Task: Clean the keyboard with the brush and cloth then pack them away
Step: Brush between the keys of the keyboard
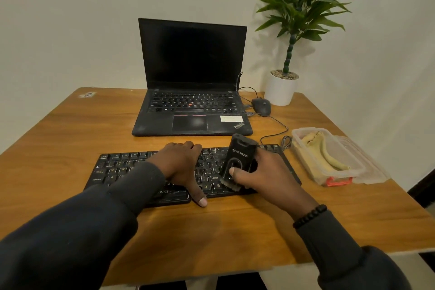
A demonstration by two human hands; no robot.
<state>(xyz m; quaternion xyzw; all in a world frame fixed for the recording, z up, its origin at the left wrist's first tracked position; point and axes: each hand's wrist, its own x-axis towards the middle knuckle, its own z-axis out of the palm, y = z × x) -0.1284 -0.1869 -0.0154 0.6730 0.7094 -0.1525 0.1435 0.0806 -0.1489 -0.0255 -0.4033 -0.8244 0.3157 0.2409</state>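
I am steadying the keyboard (122, 169) with my left hand (182, 165), fingers lying flat on the keys and thumb over its near edge. My right hand (266, 172) is gripping the brush (237, 160), bristles on keys at 3 o'clock of the left hand. The cloth (322, 155) is sitting in the box (306, 160) at far right; pressing hard risks popping keycaps.

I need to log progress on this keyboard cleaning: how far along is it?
Nothing looks finished. In hand: the right hand holds the brush bristles-down on the keyboard, which the left hand steadies. Left: the cloth lies in the open container, so wiping and packing remain.
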